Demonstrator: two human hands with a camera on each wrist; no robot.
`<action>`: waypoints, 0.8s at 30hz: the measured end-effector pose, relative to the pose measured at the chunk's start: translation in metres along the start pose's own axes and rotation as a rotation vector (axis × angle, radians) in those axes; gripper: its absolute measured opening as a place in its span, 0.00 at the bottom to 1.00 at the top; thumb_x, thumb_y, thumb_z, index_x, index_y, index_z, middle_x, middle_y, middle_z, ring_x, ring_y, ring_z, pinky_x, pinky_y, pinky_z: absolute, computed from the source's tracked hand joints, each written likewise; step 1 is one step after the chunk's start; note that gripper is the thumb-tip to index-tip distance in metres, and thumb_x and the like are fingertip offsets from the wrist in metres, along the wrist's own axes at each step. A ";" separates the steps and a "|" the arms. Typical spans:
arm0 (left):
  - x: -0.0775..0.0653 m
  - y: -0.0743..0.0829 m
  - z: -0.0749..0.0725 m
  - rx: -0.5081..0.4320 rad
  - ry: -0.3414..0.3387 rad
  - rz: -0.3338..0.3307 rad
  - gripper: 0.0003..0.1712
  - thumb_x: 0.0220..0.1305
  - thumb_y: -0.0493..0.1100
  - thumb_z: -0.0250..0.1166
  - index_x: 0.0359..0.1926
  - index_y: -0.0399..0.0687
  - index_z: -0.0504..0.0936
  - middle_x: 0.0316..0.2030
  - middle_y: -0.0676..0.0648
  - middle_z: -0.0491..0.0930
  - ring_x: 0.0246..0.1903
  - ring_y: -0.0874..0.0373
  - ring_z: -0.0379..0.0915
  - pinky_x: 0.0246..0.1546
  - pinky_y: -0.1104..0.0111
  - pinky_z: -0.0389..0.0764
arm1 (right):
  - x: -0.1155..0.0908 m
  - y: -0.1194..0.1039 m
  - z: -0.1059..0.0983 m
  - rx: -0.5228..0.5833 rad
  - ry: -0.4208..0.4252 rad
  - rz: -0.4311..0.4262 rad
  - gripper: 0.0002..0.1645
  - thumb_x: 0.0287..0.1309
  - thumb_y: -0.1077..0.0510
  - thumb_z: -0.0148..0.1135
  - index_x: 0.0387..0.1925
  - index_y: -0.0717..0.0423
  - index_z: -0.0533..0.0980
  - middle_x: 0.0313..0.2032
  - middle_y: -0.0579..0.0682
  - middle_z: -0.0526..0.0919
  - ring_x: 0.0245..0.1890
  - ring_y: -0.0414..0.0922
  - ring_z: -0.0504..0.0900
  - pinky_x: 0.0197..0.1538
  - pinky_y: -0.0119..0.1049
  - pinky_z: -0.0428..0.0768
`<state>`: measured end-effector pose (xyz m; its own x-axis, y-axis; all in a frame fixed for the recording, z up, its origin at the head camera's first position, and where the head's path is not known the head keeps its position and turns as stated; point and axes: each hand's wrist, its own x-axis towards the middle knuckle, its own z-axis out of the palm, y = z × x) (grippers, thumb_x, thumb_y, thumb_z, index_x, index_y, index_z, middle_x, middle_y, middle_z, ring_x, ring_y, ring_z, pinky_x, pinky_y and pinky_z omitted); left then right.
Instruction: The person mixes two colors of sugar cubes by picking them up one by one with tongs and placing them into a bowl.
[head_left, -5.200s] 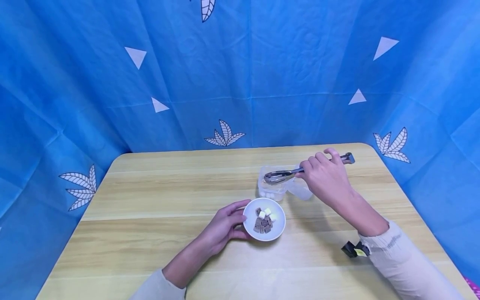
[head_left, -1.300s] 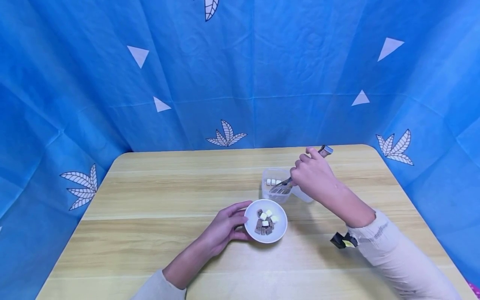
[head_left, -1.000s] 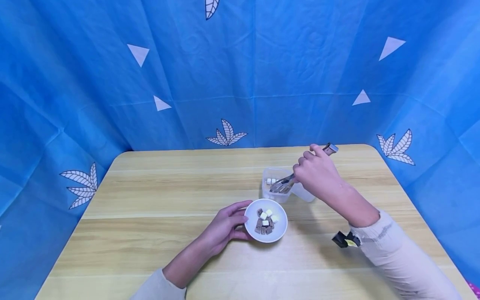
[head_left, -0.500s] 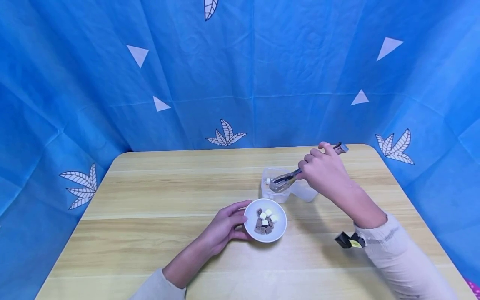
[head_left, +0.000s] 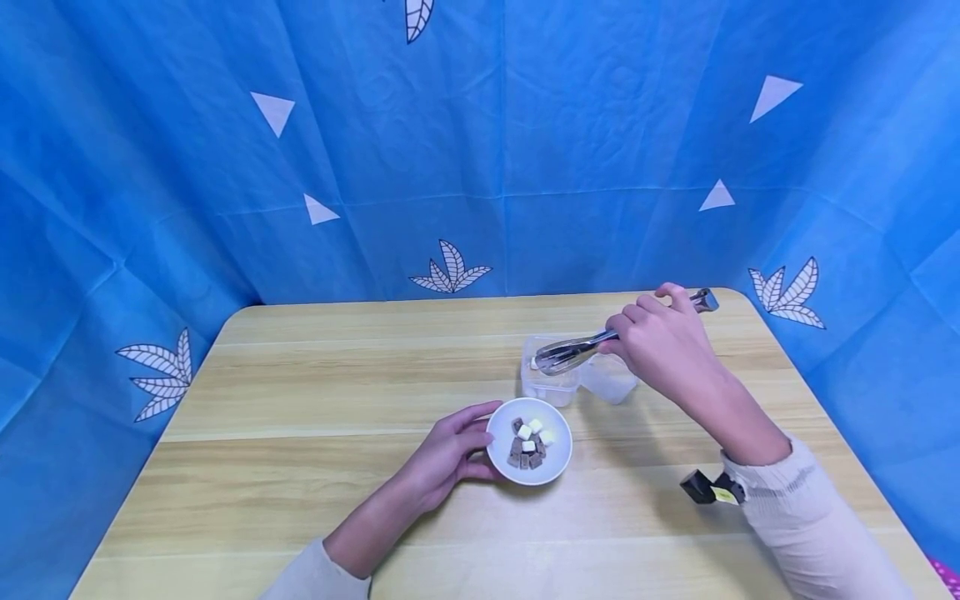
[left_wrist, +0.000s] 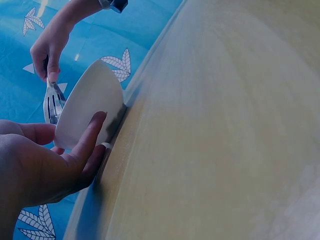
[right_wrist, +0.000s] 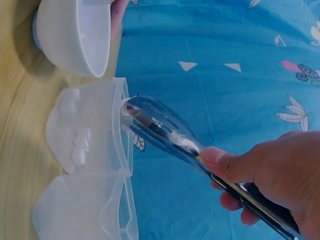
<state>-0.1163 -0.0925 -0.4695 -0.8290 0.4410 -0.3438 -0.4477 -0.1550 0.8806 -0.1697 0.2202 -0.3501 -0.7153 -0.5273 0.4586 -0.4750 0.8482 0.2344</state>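
My left hand (head_left: 450, 457) grips a white bowl (head_left: 557, 471) at its left side, thumb by the rim and fingers against the outer wall. Brown cubes (head_left: 516, 458) and several white cubes (head_left: 525, 432) lie inside it. Metal tongs (head_left: 573, 354) are held in my right hand (head_left: 663, 342), their slotted ends above a clear plastic container (head_left: 551, 395) just behind the bowl. A whitish piece (right_wrist: 126, 107) shows at the tong tips in the right wrist view. White pieces (right_wrist: 80, 145) show through the container's wall.
The container's clear lid (head_left: 609, 382) hangs open on its right. Wood-patterned table (head_left: 315, 392) lies under everything, with a blue patterned curtain (head_left: 420, 150) along its back and sides. A black device (head_left: 708, 487) sits at the right cuff.
The tongs have risen out of the container, my right hand drawing up and right. Since the oldest frame, another white cube lies in the bowl. The left hand stays put.
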 end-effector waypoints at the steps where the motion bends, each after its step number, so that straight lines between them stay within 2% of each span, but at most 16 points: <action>1: 0.000 0.000 0.000 -0.001 -0.001 0.000 0.35 0.71 0.33 0.56 0.77 0.42 0.63 0.69 0.30 0.72 0.49 0.48 0.86 0.48 0.52 0.92 | -0.001 0.000 0.000 0.003 0.004 -0.001 0.17 0.55 0.46 0.78 0.35 0.57 0.88 0.27 0.51 0.89 0.33 0.50 0.82 0.61 0.58 0.72; 9: -0.001 0.001 0.000 0.003 0.000 0.001 0.35 0.71 0.33 0.56 0.77 0.42 0.63 0.69 0.30 0.72 0.49 0.48 0.85 0.49 0.51 0.92 | -0.005 0.000 -0.004 0.031 0.039 -0.004 0.16 0.56 0.46 0.76 0.34 0.56 0.87 0.26 0.51 0.88 0.32 0.50 0.82 0.59 0.59 0.73; 16: -0.001 0.002 0.001 0.005 0.003 0.004 0.35 0.71 0.33 0.56 0.77 0.42 0.63 0.69 0.30 0.72 0.48 0.49 0.86 0.48 0.53 0.92 | -0.008 -0.003 -0.009 0.077 -0.010 -0.012 0.17 0.56 0.45 0.76 0.35 0.56 0.88 0.27 0.50 0.89 0.32 0.49 0.84 0.56 0.58 0.73; 24: -0.002 0.002 0.001 -0.001 -0.005 0.004 0.35 0.71 0.33 0.56 0.77 0.42 0.63 0.69 0.29 0.71 0.48 0.49 0.86 0.48 0.54 0.92 | -0.015 -0.012 -0.014 0.139 -0.033 -0.035 0.16 0.55 0.45 0.77 0.34 0.53 0.87 0.25 0.47 0.87 0.30 0.46 0.83 0.58 0.59 0.72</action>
<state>-0.1151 -0.0928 -0.4667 -0.8292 0.4447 -0.3388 -0.4448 -0.1577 0.8816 -0.1462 0.2185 -0.3474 -0.7124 -0.5598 0.4233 -0.5648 0.8153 0.1276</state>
